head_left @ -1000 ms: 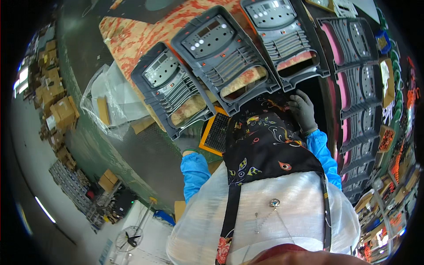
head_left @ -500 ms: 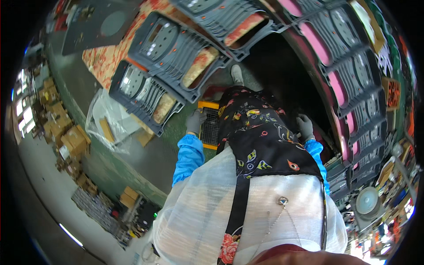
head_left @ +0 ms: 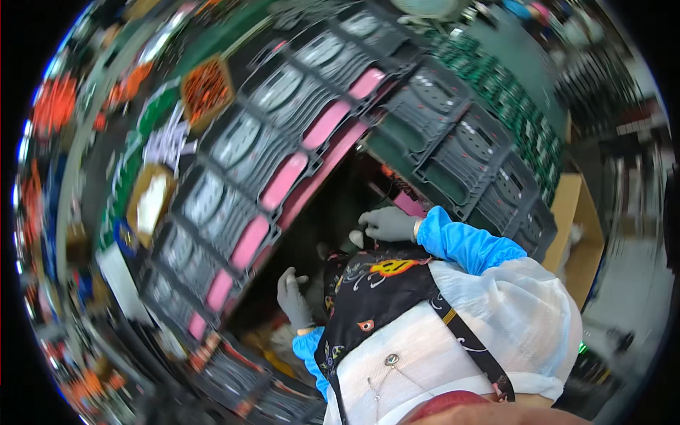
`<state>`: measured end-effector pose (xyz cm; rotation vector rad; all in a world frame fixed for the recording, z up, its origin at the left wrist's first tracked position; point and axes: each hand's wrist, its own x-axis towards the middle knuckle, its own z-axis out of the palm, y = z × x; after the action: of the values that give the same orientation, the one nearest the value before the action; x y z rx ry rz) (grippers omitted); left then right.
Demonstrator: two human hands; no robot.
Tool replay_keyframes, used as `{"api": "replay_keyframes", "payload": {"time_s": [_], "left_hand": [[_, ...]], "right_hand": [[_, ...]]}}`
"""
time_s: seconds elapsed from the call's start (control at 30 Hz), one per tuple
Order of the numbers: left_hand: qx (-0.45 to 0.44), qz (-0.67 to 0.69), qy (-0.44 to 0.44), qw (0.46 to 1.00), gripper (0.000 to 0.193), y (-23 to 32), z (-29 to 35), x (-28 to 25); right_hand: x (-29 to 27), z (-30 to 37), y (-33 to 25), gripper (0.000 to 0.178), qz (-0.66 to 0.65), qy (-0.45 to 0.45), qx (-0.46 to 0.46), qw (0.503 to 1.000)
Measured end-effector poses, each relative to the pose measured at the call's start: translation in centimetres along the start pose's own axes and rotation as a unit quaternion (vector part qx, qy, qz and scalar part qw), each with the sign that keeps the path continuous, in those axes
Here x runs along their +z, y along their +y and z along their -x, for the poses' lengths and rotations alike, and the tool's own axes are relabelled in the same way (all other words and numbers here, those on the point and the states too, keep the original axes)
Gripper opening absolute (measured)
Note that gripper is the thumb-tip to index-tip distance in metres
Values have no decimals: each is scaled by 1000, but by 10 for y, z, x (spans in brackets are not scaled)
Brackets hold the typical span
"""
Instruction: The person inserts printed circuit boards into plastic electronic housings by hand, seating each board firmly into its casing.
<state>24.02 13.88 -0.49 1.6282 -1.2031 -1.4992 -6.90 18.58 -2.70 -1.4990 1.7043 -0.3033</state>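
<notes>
My left hand (head_left: 292,296), in a grey glove below a blue sleeve, hangs beside the black patterned apron (head_left: 379,290). Its fingers are loosely bent and apart, with nothing between them. Also grey-gloved, my right hand (head_left: 389,225) reaches in front of the apron with fingers partly spread and holds nothing. Nearest to the left hand is a row of grey plastic frames (head_left: 205,202) with pink strips (head_left: 285,180). Close beyond the right hand are more dark grey plastic frames (head_left: 467,152). A light shoe tip (head_left: 356,239) shows under the right fingers.
Behind the frames stand a box of orange parts (head_left: 206,88) and a carton with white contents (head_left: 150,202). Many green parts (head_left: 499,99) lie beyond the right-hand frames. An open cardboard box (head_left: 567,237) is at the right. Motion blurs the edges.
My body has turned right, so the pink-stripped frames now lie ahead and to the left. My left hand has come away from beside the yellow-edged rack. The right hand has moved forward.
</notes>
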Motion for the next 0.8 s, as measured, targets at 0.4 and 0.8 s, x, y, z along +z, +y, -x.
{"api": "replay_keyframes", "payload": {"time_s": [0.4,0.8], "left_hand": [[101,-106,-385,911,31,130,-116,116],[164,-210,-569,778,31,178,-79,278]], "right_hand": [[-16,71,-16,35,-126,229,232,937],[-34,268,30,40,-229,441,328,804]]}}
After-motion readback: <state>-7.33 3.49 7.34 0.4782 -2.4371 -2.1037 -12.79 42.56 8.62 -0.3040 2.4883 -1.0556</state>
